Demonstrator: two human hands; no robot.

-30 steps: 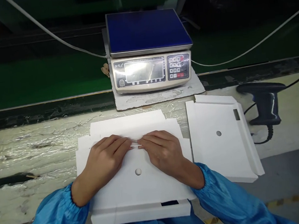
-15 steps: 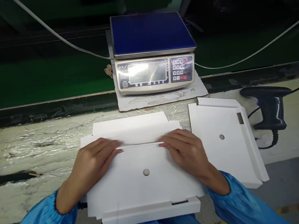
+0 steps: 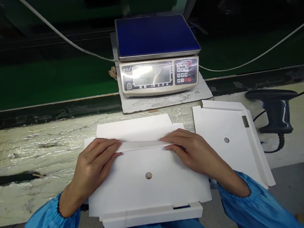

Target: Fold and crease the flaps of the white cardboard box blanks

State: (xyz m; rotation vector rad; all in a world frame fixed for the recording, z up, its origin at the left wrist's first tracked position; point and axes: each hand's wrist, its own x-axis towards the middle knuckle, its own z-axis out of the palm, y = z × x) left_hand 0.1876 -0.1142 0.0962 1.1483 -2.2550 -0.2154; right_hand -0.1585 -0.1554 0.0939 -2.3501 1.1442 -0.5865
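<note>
A white die-cut cardboard sheet (image 3: 137,193) lies in front of me, with a round hole near its middle and a small slot in its near flap. My left hand (image 3: 92,165) pinches the raised fold across its far part, thumb on the near side and fingers on the far side. The same fold is pinched farther right by my right hand (image 3: 192,149). Between the two hands a narrow strip of the card stands up along the crease. Beyond it, the far flap rests on the bench.
To the right lies a second white cardboard piece (image 3: 225,160) with folded edges. A dark handheld scanner (image 3: 274,112) sits beyond it. At the back stands a counting scale (image 3: 160,74) with a blue platform. The bench (image 3: 37,138) has a wrinkled film covering.
The fold between my hands has opened into a wider standing strip, and my fingers have shifted slightly farther away. The whole view has moved a little.
</note>
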